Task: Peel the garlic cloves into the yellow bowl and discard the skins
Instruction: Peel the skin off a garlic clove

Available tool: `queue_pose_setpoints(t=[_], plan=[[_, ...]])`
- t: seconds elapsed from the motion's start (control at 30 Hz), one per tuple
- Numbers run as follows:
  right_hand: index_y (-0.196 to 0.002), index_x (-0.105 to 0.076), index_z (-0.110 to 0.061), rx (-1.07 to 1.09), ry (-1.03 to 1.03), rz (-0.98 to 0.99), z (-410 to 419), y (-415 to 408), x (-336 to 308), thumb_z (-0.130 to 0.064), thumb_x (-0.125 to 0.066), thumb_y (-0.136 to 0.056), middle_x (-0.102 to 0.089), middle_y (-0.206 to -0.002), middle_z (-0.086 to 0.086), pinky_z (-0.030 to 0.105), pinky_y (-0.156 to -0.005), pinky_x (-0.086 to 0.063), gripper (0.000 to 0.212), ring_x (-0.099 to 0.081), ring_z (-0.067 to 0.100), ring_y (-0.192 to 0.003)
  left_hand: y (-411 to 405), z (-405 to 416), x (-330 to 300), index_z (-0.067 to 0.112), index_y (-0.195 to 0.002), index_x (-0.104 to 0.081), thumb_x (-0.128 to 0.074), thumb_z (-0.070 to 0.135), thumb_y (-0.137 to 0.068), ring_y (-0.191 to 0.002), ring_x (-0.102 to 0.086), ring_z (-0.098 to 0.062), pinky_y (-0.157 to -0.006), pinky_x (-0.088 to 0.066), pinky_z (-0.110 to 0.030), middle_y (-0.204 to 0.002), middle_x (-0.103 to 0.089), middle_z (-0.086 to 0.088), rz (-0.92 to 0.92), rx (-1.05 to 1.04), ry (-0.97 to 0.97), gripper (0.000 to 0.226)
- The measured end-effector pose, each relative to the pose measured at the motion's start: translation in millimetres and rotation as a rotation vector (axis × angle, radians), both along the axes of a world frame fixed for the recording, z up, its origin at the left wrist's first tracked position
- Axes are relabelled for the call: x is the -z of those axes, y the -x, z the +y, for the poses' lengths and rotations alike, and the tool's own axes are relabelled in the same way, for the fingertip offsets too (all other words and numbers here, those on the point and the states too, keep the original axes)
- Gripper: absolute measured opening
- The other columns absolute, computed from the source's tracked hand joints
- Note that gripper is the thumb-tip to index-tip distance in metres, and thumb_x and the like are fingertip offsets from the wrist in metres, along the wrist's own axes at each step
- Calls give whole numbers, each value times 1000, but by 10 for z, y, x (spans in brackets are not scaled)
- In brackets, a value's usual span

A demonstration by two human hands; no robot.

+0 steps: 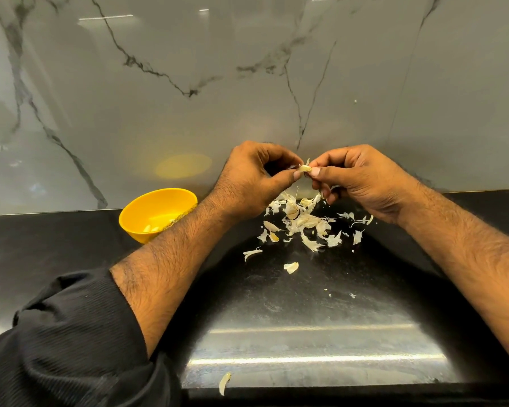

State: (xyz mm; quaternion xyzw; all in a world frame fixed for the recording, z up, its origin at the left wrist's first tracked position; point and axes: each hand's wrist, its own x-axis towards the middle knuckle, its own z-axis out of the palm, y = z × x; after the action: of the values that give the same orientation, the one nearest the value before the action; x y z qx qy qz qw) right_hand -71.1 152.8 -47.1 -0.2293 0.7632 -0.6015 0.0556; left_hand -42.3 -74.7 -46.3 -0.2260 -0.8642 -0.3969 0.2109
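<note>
1. No writing or labels can be read anywhere.
2. The yellow bowl point(158, 214), round and smooth, sits left of and below the grip and holds a few peeled cloves point(151, 228).
3. The left hand point(249, 183) and right hand point(362, 183) both pinch one pale garlic clove point(304, 169), a narrow grip at the fingertips.
4. Thin papery skins point(303, 221) lie scattered on the glossy black bench point(56, 245) directly under the grip.
</note>
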Motion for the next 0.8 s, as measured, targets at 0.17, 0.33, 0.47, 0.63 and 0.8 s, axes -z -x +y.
queue_pose_setpoints(t=[0.17,0.33,0.47,0.63,0.8], plan=[[-105,-75,1,6,31,-13,-10,3,4,-11,-68,-99,-68,-79,8,32,-64,-51,16,-58,18,-66,-14,41,27,17,-110,-80,-83,16,-91,-88,-74,-5,-80,-61,-20,-93,-78,8,-76,22,-61,19],[-103,-75,3,9,46,-15,-19,4,6,-9,-67,-99,-66,-76,9,33,-63,-51,15,-57,17,-64,-6,73,51,10,-106,-78,-79,7,-93,-76,-73,-21,-63,-58,-25,-89,-78,-11,-223,59,-241,13],[-103,-75,4,18,5,3,-18,4,6,-11,-67,-100,-67,-72,5,31,-62,-50,17,-56,15,-62,-9,91,56,3,-107,-75,-76,3,-94,-75,-72,-19,-63,-59,-26,-95,-76,-20,-277,104,-297,13],[-93,-78,-5,118,-166,34,-12,36,37,-14,-73,-96,-70,-72,5,31,-61,-52,10,-58,11,-58,-4,61,29,-2,-112,-74,-72,-2,-96,-75,-71,-16,-62,-59,-25,-93,-75,-13,-290,120,-437,16],[-87,-77,-12,188,-427,53,0,51,30,-11,-85,-84,-76,-75,1,25,-57,-56,9,-66,9,-59,17,-27,15,0,-119,-74,-69,2,-99,-78,-72,-12,-63,-56,-23,-96,-78,-8,-287,114,-462,21]])
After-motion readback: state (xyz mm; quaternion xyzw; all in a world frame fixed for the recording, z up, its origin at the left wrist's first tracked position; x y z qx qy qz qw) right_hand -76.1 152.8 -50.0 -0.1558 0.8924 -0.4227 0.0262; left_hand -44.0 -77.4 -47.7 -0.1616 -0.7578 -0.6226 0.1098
